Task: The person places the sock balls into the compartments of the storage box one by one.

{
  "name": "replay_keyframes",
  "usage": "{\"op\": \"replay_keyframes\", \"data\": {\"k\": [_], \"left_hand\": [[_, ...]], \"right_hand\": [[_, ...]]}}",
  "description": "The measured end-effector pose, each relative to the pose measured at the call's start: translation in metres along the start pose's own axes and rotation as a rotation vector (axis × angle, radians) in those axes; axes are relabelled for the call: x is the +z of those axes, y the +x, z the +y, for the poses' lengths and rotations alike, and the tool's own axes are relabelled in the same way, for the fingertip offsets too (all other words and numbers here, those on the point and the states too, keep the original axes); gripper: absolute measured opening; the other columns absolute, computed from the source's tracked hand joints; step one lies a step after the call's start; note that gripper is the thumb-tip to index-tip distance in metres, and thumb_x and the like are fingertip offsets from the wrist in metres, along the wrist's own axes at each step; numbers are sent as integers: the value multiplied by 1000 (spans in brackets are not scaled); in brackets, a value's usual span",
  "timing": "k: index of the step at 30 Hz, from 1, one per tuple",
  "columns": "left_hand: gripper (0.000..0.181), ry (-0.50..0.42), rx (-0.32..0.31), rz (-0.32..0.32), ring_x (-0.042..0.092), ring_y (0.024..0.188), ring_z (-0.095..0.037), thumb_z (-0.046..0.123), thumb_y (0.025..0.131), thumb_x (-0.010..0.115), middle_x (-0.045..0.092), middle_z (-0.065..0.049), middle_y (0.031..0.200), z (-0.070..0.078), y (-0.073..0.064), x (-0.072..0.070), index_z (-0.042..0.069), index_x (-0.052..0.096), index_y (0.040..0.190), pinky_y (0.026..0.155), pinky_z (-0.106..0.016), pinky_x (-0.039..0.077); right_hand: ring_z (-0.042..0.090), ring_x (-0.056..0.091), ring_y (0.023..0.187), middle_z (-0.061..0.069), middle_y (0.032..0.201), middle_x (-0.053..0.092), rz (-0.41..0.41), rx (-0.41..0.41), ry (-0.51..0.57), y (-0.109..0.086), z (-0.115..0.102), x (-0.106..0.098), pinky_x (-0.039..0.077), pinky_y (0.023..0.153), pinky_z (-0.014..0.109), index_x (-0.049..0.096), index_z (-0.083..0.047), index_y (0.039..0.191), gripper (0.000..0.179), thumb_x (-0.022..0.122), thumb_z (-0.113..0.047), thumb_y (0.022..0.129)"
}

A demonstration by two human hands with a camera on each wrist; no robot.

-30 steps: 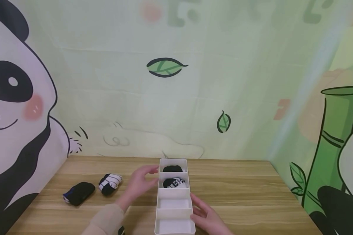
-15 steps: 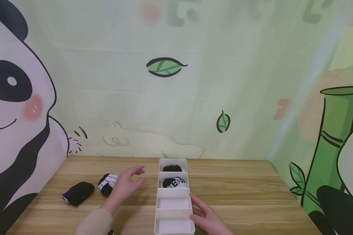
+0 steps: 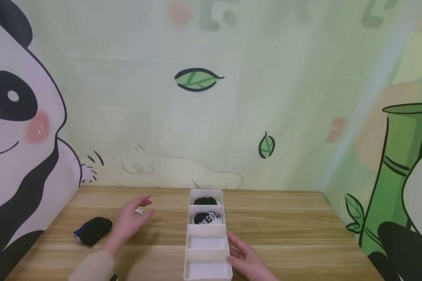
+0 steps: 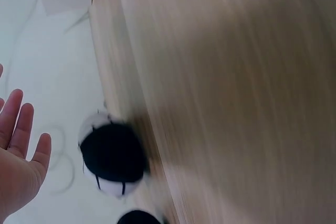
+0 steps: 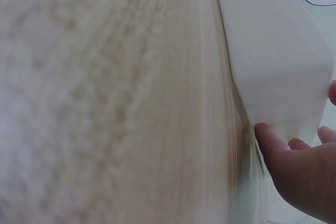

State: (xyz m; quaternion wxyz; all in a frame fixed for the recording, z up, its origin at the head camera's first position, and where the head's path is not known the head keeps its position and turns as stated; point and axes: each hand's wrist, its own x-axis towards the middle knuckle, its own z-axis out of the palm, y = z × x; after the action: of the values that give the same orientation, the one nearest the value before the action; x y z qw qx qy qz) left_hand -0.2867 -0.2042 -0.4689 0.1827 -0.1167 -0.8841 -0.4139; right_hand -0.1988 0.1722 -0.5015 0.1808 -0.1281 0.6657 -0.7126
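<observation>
My left hand [image 3: 131, 220], fingers relaxed and apart, holds nothing. It hovers over a rolled black-and-white sock pair [image 3: 140, 211], mostly hidden behind the hand in the head view; in the left wrist view the same sock bundle [image 4: 113, 156] shows fully on the table. A rolled black sock pair [image 3: 93, 231] lies left of this hand. My right hand [image 3: 249, 260] touches the right side of a long white divided box [image 3: 208, 270] with loosely extended fingers. Inside the box, a black sock bundle [image 3: 205, 201] sits in the farthest compartment and a black-and-white one [image 3: 207, 218] in the second.
The box's two near compartments show bare floors. Wood-grain table [image 3: 285, 230] extends on both sides of the box. Behind it hangs a pale green backdrop [image 3: 232, 117] with a printed panda, leaves and bamboo.
My left hand has moved left from beside the box to over the black-and-white sock bundle outside it. My right hand has stayed at the box's side.
</observation>
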Motion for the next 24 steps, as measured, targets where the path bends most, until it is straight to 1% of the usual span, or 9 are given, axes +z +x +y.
{"op": "replay_keyframes", "data": {"k": [5,10,12,14,16,19,23,24], "left_hand": [[50,13,-57,-3,57,116,-39,13,91,71,66,-19,119,-7,-2,-19,0,55,136,97,-56,43],[50,51,-36,39,58,114,-40,13,91,71,67,-21,117,-15,-7,-34,-2,54,135,98,-57,41],[50,69,-38,55,59,113,-40,12,90,72,67,-21,116,-18,-9,-39,-2,54,135,99,-57,41],[51,80,-53,64,59,113,-40,12,90,72,67,-22,116,-21,-10,-43,-2,53,135,99,-56,41],[52,78,-76,71,57,114,-40,13,90,72,66,-23,118,-25,-12,-49,-2,52,136,100,-57,40],[54,66,-94,89,56,115,-41,12,91,72,65,-25,119,-32,-15,-56,-4,50,137,101,-58,39],[54,71,-69,131,57,112,-42,8,89,72,65,-26,117,-43,-18,-64,-6,51,136,96,-59,41],[54,81,-61,143,58,110,-39,7,88,73,66,-25,116,-45,-18,-66,-6,51,136,95,-56,42]], "right_hand": [[41,35,139,23,160,21,-4,-16,7,-1,1,0,44,103,47,22,-6,157,72,63,-11,97],[41,36,138,23,159,22,3,-13,8,0,2,1,45,102,48,24,-7,157,72,64,-11,96],[41,37,138,23,159,22,2,-17,6,0,2,0,45,101,47,24,-7,157,73,64,-12,96],[41,36,138,23,159,22,-1,-20,3,0,3,0,45,102,47,24,-7,157,73,64,-12,96],[41,36,138,23,159,23,-3,-22,-1,0,3,-1,45,102,46,24,-7,157,73,65,-13,96],[41,36,139,22,159,23,-2,-17,-5,0,3,-1,44,103,45,25,-8,157,74,65,-14,96],[41,36,138,21,159,25,15,11,-17,1,2,-1,44,103,48,27,-11,157,74,67,-16,95],[42,36,138,21,159,25,20,19,-20,1,2,-1,44,102,48,27,-11,157,74,67,-16,95]]}}
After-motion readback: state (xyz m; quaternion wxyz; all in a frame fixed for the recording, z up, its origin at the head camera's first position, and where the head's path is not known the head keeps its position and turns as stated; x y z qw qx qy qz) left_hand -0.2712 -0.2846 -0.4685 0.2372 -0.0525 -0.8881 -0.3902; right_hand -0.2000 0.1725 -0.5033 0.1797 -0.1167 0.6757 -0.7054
